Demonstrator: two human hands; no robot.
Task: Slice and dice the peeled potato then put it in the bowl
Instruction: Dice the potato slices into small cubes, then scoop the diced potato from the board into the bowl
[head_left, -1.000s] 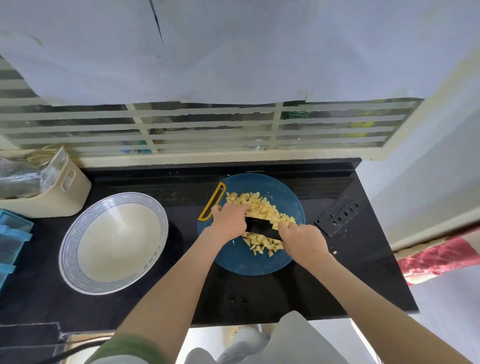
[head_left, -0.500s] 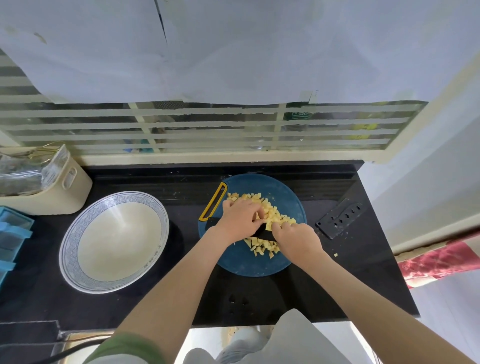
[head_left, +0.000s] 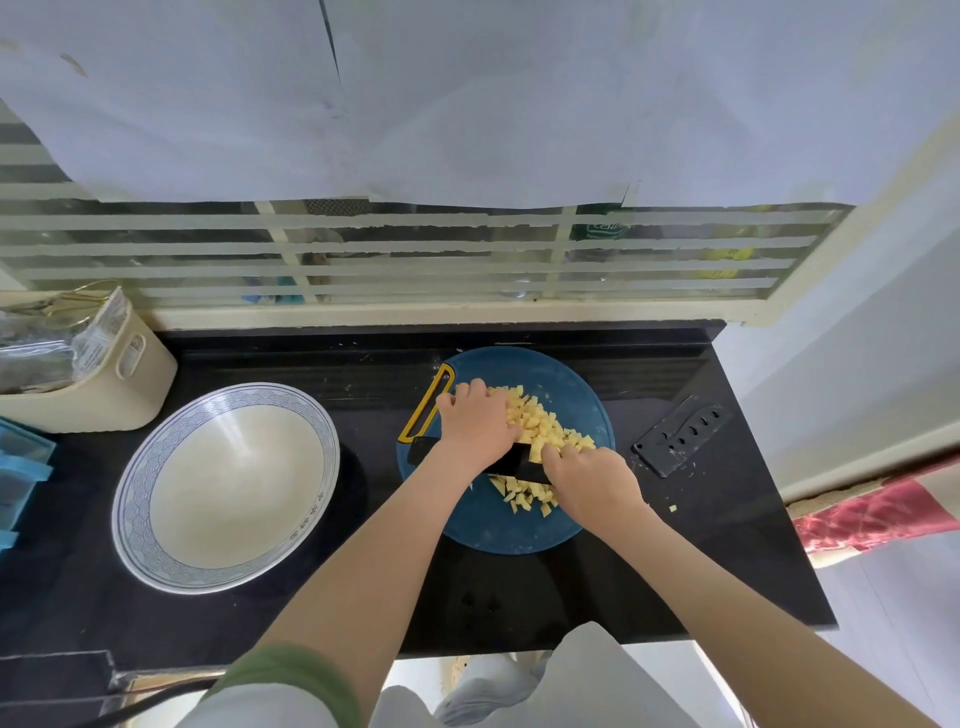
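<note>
Left hand (head_left: 478, 423) shifted toward 12 o'clock, fingers together pushing diced potato (head_left: 545, 428); right hand (head_left: 592, 480) grips knife (head_left: 519, 461), handle hidden. Bowl (head_left: 223, 488) rim lettering illegible.

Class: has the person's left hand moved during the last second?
Yes. The left hand has slid away from the person, up alongside the fixed yellow handle of the cutting board, onto the diced potato; the right hand holds the knife.
</note>
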